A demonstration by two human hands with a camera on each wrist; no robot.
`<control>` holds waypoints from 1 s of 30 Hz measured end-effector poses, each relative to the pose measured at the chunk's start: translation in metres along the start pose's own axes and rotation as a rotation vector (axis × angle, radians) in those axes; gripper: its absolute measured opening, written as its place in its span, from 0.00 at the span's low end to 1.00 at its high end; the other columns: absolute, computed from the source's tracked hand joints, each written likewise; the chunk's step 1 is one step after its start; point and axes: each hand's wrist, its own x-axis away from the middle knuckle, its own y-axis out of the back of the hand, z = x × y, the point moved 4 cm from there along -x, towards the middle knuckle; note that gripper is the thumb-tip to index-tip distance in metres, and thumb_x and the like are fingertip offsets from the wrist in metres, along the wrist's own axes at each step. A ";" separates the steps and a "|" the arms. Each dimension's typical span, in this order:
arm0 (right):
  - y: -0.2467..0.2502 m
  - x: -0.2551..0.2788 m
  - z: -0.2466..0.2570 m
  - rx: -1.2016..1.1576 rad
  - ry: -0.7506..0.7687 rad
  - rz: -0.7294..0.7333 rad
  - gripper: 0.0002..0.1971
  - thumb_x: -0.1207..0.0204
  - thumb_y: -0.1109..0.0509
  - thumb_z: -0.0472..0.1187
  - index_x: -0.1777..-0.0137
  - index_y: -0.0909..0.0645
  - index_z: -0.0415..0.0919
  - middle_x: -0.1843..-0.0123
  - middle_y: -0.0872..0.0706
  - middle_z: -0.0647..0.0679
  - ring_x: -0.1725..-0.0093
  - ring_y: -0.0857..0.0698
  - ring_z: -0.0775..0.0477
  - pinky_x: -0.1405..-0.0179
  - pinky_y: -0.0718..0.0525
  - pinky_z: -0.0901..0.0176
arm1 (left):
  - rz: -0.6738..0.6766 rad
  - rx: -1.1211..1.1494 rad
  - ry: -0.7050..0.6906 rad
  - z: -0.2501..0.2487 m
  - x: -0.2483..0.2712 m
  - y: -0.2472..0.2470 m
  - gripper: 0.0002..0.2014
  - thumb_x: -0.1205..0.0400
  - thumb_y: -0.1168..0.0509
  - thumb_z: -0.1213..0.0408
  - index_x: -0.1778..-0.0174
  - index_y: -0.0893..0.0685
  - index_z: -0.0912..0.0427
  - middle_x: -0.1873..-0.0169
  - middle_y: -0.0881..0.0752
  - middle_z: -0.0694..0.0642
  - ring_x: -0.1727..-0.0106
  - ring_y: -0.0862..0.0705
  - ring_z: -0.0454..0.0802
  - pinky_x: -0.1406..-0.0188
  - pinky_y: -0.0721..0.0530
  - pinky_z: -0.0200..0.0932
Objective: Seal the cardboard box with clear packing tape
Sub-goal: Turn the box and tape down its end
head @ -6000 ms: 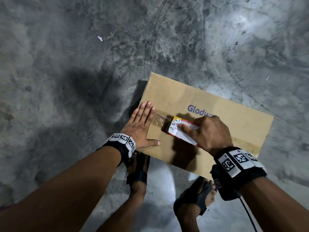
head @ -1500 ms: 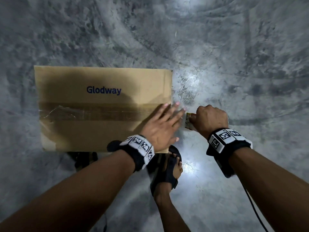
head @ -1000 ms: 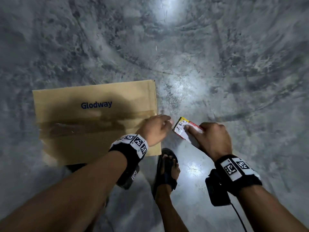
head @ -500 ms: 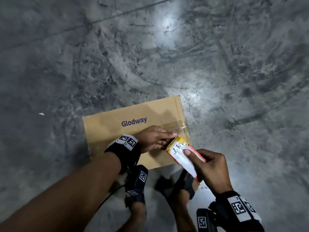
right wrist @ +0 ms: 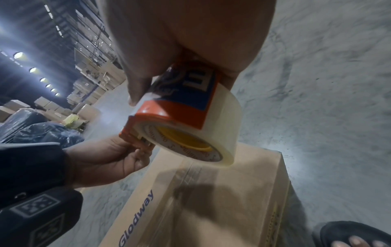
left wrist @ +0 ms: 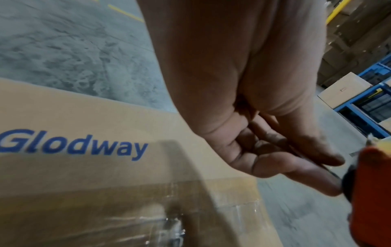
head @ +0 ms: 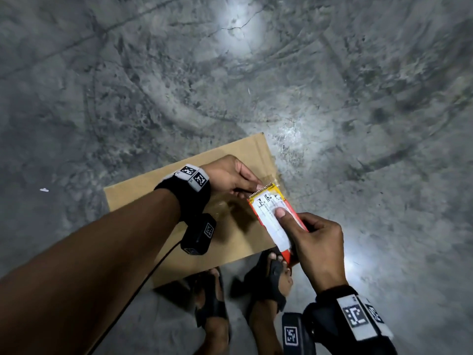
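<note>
Both hands grip: right hand (head: 316, 248) the glossy tape roll (right wrist: 190, 123), left hand (head: 231, 176) its orange cutter (head: 258, 198).

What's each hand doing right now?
Left hand: fingers pinch at the cutter end of the tape dispenser.
Right hand: grips the tape dispenser, thumb on top.

You see a matt brown cardboard box (head: 179, 190) under glossy clear tape (right wrist: 190, 183), beside it rough, mottled grey concrete floor (head: 358, 124).
</note>
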 end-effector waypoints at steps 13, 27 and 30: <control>0.029 -0.007 -0.043 0.108 -0.106 -0.055 0.22 0.27 0.16 0.59 0.65 0.08 0.38 0.76 0.17 0.30 0.79 0.23 0.46 0.79 0.15 0.31 | -0.272 -0.169 -0.118 -0.057 -0.057 0.106 0.04 0.23 0.25 0.67 0.56 0.09 0.64 0.68 0.07 0.53 0.70 0.12 0.41 0.67 0.15 0.31; 0.011 -0.025 -0.068 0.140 -0.142 -0.120 0.23 0.27 0.17 0.59 0.70 0.10 0.39 0.83 0.19 0.47 0.80 0.21 0.45 0.69 0.11 0.39 | -0.445 -0.356 -0.138 -0.041 -0.111 0.103 0.06 0.18 0.30 0.68 0.53 0.11 0.67 0.65 0.11 0.58 0.70 0.16 0.44 0.59 0.18 0.39; 0.011 -0.030 -0.067 0.159 -0.129 -0.113 0.22 0.27 0.17 0.59 0.69 0.09 0.41 0.82 0.18 0.47 0.79 0.21 0.44 0.69 0.10 0.36 | -0.484 -0.347 -0.149 -0.040 -0.114 0.104 0.06 0.18 0.29 0.67 0.52 0.11 0.67 0.68 0.11 0.54 0.72 0.17 0.40 0.62 0.18 0.34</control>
